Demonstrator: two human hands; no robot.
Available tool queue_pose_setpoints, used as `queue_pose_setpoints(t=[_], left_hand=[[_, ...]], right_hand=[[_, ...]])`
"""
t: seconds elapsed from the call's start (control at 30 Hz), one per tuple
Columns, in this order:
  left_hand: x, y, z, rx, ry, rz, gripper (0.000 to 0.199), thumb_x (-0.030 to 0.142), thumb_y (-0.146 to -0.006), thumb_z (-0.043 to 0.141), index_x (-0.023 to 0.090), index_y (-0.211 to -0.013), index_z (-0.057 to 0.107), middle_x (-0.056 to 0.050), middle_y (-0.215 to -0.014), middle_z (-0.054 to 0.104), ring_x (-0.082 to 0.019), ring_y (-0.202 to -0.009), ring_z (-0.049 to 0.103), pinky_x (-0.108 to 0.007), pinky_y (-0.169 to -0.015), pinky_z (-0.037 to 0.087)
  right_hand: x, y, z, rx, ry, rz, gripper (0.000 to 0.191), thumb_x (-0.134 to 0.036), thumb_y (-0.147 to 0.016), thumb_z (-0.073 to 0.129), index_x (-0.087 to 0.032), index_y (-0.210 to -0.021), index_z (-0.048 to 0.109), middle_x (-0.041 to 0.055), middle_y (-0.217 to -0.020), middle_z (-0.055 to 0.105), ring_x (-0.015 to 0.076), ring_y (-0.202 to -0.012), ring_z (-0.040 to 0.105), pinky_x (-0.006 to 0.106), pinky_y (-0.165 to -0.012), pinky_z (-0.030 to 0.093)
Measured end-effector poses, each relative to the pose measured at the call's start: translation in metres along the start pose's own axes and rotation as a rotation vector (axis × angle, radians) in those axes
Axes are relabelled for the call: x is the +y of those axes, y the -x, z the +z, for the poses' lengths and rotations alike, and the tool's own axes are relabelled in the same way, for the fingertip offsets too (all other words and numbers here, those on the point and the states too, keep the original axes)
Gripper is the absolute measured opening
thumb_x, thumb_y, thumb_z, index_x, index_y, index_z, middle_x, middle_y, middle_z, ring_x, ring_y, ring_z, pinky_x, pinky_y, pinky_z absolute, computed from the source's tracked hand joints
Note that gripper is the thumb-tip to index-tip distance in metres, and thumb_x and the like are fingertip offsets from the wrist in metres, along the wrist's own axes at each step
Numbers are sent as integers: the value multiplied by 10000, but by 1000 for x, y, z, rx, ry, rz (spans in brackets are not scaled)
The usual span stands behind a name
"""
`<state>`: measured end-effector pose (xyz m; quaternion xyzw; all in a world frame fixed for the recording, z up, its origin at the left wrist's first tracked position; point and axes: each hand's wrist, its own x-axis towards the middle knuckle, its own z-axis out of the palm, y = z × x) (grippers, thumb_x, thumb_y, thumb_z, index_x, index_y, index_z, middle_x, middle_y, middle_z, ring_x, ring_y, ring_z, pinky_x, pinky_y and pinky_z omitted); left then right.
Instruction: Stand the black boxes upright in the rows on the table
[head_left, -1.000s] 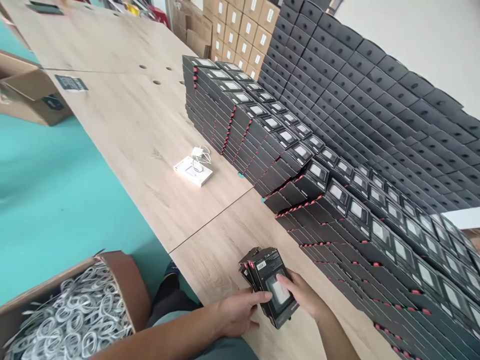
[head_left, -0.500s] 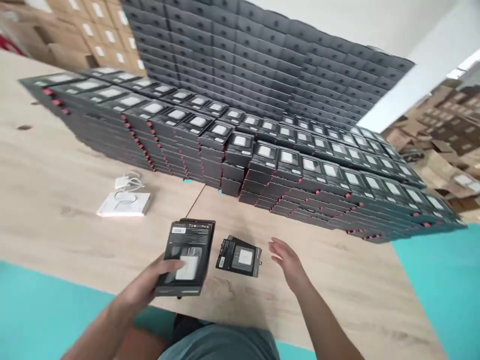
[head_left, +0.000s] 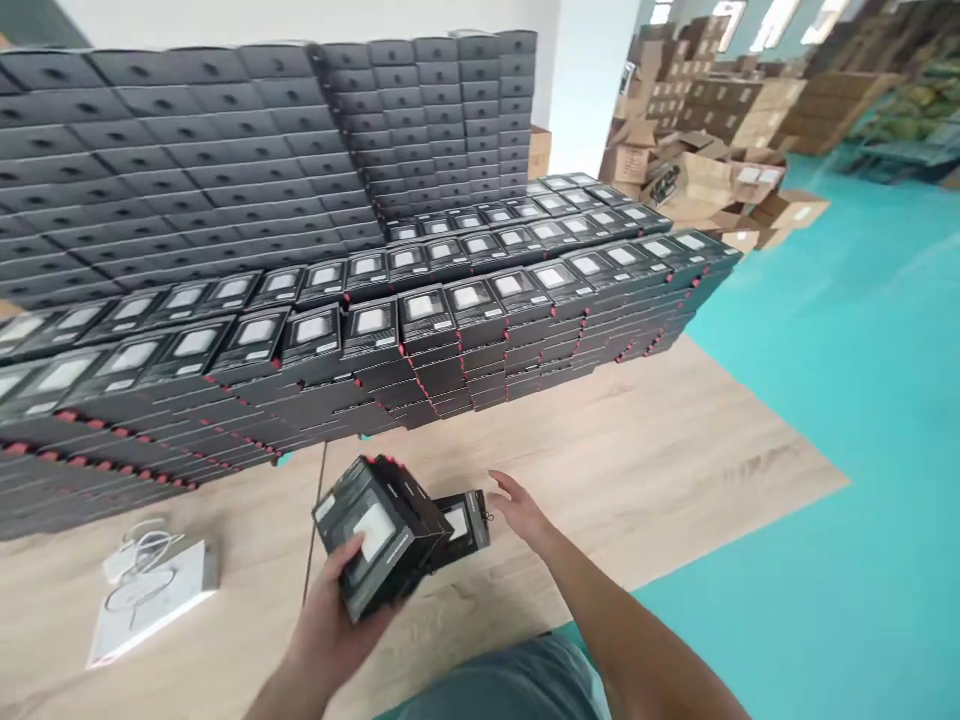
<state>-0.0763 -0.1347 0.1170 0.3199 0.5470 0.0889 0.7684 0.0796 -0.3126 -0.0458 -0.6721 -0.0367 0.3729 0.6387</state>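
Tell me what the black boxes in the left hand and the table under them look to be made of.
Black window boxes held in the left hand: probably matte printed cardboard, with crisp folded edges; the pale window looks like clear plastic. Light wooden table: wood-grain surface, possibly laminate, with an even matte sheen.

The left hand (head_left: 330, 625) grips a bundle of boxes (head_left: 379, 535) above the table (head_left: 637, 470). A lone box (head_left: 463, 525) lies just right of the grip, with the right hand (head_left: 521, 510) beyond it. Stacked boxes (head_left: 420, 340) stand behind, and a charger (head_left: 146, 590) lies to the left.
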Motion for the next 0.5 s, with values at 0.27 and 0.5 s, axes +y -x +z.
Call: queue_pose_setpoints(t=[0.27,0.5], left_hand=[[-78,4,8,25,122,-9,231,221,-888,663,216,-1115,706,-88,-1037,789,-240,-874,751,-372,-735,644],[-70,-9,1,89,24,-61,50,253,-922,649,224,-960,664,-31,-827,768,-253,-676,713,-463,-640,626]], right_hand=[[-23,-62,13,-335,284,-6,281,-427,-550,897,-227,-703,773,56,-838,782,324,-994,687,454,-989,508],[-2,-59,22,-398,284,54,379,-558,-747,709,-201,-620,712,24,-607,671,267,-807,653,403,-848,516]])
